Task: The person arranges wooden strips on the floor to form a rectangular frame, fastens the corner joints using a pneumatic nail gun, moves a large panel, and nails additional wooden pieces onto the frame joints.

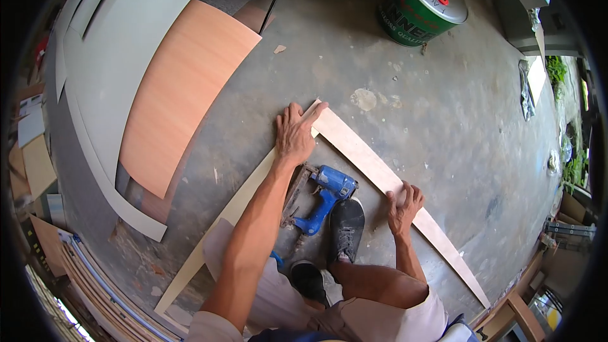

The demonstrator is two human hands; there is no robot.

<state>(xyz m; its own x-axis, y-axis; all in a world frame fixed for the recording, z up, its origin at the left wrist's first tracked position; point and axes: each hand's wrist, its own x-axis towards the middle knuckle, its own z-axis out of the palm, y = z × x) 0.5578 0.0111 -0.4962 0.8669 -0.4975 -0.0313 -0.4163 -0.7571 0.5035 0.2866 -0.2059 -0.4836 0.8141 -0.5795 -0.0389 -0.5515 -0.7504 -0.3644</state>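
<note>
Two pale wooden strips meet in a corner on the concrete floor, forming a V that opens toward me. My left hand (296, 135) is closed over that corner, thumb on the end of the right wooden strip (364, 159) and fingers at its outer side. Further down the same strip, my right hand (404, 208) grips it by its edges, thumb on one side and fingers over the other. The left wooden strip (234, 209) runs under my left forearm toward the lower left. Between the strips lies a blue nail gun (327, 197), touched by neither hand, beside my black shoe (346, 228).
A green tin (415, 16) with a silver lid stands at the upper right. Wood-grain sheet (183, 95) and pale grey panels (145, 31) lie at the left. Stacked boards (104, 291) fill the lower left, and a wooden frame (522, 316) stands at the lower right.
</note>
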